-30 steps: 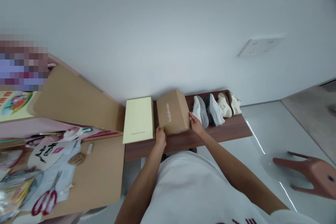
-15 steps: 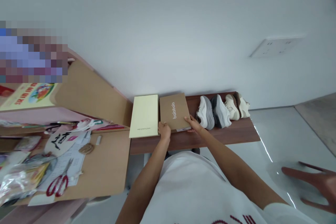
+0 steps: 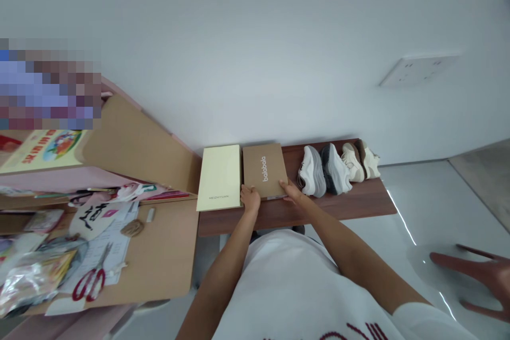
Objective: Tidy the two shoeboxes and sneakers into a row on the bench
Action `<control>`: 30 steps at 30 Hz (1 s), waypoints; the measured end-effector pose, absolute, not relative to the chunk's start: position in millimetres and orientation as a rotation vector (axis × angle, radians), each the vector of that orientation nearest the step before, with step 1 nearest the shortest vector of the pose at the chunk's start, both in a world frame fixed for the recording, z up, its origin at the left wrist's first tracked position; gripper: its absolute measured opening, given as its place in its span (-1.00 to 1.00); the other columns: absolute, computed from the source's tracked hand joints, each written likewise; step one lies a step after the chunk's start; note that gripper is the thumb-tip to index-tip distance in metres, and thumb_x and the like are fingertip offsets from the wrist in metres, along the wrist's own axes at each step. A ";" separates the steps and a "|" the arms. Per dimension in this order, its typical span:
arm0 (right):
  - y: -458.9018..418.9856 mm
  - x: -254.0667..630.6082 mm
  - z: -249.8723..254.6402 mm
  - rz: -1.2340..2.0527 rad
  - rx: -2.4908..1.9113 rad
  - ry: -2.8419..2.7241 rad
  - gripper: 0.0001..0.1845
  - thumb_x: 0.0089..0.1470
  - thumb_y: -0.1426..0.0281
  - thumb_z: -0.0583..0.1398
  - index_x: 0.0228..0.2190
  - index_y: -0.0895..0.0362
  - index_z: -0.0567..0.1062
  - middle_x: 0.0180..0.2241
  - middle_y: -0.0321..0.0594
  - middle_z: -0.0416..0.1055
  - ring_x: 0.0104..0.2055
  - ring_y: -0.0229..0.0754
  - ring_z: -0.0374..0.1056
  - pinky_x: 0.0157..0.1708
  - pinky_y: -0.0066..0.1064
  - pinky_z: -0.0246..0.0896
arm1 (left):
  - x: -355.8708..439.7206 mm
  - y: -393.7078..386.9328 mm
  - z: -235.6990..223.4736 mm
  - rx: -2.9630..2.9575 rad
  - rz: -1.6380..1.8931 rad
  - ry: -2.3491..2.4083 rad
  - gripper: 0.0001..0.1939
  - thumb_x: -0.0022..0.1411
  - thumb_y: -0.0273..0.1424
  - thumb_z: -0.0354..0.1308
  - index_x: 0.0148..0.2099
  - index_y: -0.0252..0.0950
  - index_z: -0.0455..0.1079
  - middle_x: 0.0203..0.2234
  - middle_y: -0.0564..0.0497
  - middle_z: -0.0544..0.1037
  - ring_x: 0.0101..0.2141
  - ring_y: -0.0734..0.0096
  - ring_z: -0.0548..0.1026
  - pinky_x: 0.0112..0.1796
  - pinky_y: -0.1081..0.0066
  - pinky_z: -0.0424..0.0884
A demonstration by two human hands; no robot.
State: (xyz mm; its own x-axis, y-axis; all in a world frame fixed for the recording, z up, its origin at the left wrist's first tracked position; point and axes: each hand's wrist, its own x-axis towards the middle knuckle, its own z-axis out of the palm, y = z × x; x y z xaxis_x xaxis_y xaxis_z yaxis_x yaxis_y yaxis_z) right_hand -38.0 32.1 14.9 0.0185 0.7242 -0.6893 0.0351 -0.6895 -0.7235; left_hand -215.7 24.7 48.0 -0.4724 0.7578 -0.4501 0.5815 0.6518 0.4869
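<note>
A brown shoe box (image 3: 263,164) marked "balabala" rests on a dark wooden shelf (image 3: 303,217) against the wall. My left hand (image 3: 251,198) grips its front left corner, fingers curled over the edge. At the front right corner my right hand (image 3: 291,192) holds it, thumb on top and the other fingers down the side, partly hidden. Just left of it lies a pale yellow box (image 3: 219,176) marked "MEIZHIYUAN". To the right of my right hand stand a pair of white and grey sneakers (image 3: 313,171) and a pair of cream shoes (image 3: 352,162).
On the left is a desk (image 3: 163,249) with red-handled scissors (image 3: 92,281), papers, plastic bags (image 3: 27,281) and an upright board (image 3: 131,143). A wall socket (image 3: 420,70) sits at the upper right. A reddish-brown chair or stool (image 3: 474,271) stands at the lower right.
The view has shifted very slightly. Both hands stay on the brown shoe box, which shows hardly any movement along the shelf.
</note>
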 end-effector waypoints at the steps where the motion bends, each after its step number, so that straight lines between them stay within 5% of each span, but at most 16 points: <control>1: 32.4 -38.9 15.3 1.732 -1.791 -0.758 -0.32 0.25 0.03 0.12 0.33 -0.16 0.12 0.26 -0.09 0.30 0.22 0.05 0.33 0.06 0.09 0.35 | -216.0 24.3 47.5 1.030 0.351 2.217 -0.36 0.40 -0.31 -0.15 0.43 -0.49 0.04 0.33 -0.31 0.25 0.34 0.14 0.19 0.29 0.25 0.11; 25: 33.7 -43.2 18.9 1.739 -1.782 -0.798 -0.26 0.26 -0.02 0.10 0.35 -0.08 0.05 0.28 -0.06 0.28 0.27 0.04 0.28 0.13 0.09 0.28 | -214.2 18.4 55.9 1.133 0.317 2.207 -0.28 0.38 -0.28 -0.11 0.45 -0.56 -0.09 0.38 -0.38 0.12 0.39 0.10 0.07 0.33 0.24 -0.02; 30: 26.9 -23.1 16.5 1.525 -1.845 -1.025 -0.18 0.15 -0.04 0.20 0.30 0.09 0.23 0.32 0.00 0.23 0.40 0.07 0.06 0.34 -0.02 0.00 | -199.3 -0.6 67.5 1.295 0.317 2.166 -0.22 0.36 -0.23 -0.04 0.47 -0.51 -0.14 0.42 -0.37 -0.01 0.40 0.03 -0.01 0.34 0.18 -0.03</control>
State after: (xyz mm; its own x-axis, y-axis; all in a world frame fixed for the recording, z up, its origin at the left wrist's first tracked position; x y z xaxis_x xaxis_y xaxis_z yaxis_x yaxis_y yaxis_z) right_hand -23.1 26.9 16.5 0.0742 0.8182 -0.5701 0.2187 -0.5711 -0.7912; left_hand -199.3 -0.6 67.5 -0.3531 0.8622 -0.3633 0.7218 0.4981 0.4805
